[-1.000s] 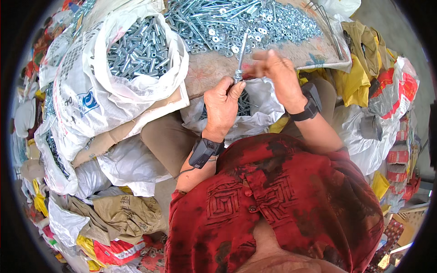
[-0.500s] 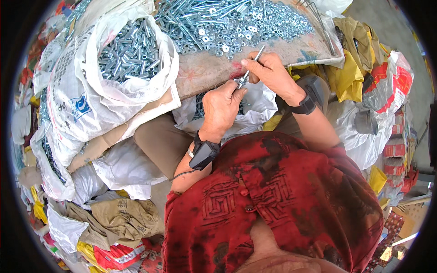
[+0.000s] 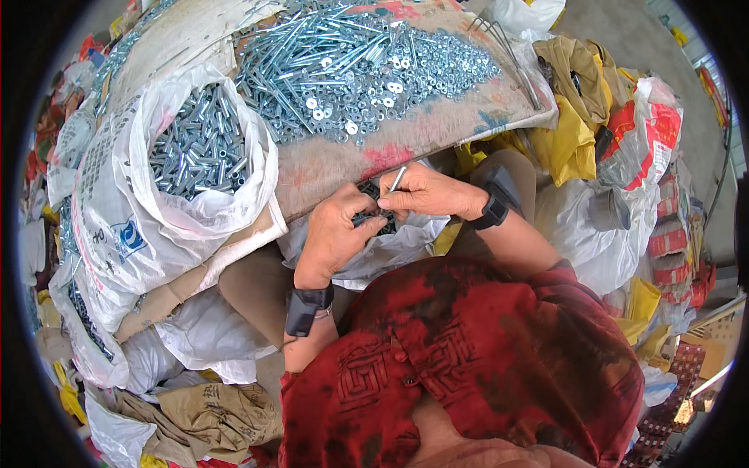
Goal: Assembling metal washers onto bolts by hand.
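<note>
My right hand [image 3: 429, 193] pinches a slim silver metal rod [image 3: 399, 179], perhaps a bolt, whose upper end sticks out above the fingers. Close beside its fingertips, my left hand [image 3: 331, 232] has its fingers curled in and its thumb a little apart; what they hold is hidden. Both hands are over an open white bag [image 3: 406, 248] at my lap, with dark metal parts inside. Beyond them, a board covered with stained cloth [image 3: 312, 175] carries a heap of long threaded bolts [image 3: 289, 70] and a spread of washers and nuts [image 3: 413, 66].
A white woven sack [image 3: 261, 168] full of short metal sleeves [image 3: 203, 148] stands at the left. Bent wire rods [image 3: 507, 58] lie at the board's right edge. Yellow bags [image 3: 566, 140] and a grey cup-like container [image 3: 608, 210] are at the right; brown sacks [image 3: 222, 405] lie lower left.
Both hands have moved down and left, from the board's edge to over the lap bag. The metal piece, earlier visible between both hands, now shows only at the right fingers. The view has shifted.
</note>
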A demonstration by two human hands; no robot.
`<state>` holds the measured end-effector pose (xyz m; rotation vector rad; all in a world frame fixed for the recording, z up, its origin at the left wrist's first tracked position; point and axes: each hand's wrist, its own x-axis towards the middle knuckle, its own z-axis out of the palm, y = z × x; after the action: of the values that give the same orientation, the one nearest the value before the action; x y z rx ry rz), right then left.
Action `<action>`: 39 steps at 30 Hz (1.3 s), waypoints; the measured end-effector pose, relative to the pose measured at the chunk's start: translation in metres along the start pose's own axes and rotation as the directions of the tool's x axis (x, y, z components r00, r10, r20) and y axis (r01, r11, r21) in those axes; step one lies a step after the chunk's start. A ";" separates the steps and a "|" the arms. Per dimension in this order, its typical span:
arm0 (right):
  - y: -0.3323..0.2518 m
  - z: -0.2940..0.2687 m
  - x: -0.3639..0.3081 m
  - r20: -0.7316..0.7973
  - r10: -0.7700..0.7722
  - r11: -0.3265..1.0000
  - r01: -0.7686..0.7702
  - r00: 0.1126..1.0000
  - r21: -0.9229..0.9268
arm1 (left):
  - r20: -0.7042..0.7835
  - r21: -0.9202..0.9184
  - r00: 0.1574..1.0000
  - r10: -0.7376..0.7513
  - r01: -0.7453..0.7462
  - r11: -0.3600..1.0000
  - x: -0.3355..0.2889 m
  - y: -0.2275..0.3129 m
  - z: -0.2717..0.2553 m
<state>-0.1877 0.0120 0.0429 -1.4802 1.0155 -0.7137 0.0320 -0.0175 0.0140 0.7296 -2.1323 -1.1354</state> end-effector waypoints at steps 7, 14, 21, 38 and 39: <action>0.006 -0.125 0.038 -0.720 -0.307 0.884 -0.093 0.623 -0.457 | -0.073 -0.830 0.945 -0.318 0.120 0.544 0.005 0.006 0.000; 0.003 -0.169 0.096 -0.693 -0.319 0.437 -0.549 0.646 -0.713 | 0.046 -0.839 0.913 -0.405 0.256 0.481 0.012 0.004 0.025; -0.004 -0.186 0.115 -0.806 -0.062 0.429 -0.713 0.589 -0.554 | 0.012 -0.355 0.930 -0.367 0.347 0.868 0.008 -0.017 0.038; -0.040 -0.103 0.024 -0.804 -0.261 0.940 0.331 0.535 -0.084 | -0.091 -0.950 0.972 -0.219 -0.019 0.313 0.012 -0.005 0.017; -0.047 -0.085 0.013 -0.752 -0.255 0.936 0.349 0.608 -0.035 | -0.090 -0.967 0.965 -0.248 -0.024 0.255 0.011 -0.004 0.012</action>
<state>-0.2471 -0.0397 0.1022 -1.2625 1.3047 -1.7131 0.0164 -0.0205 0.0080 0.3369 -0.7798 -2.0006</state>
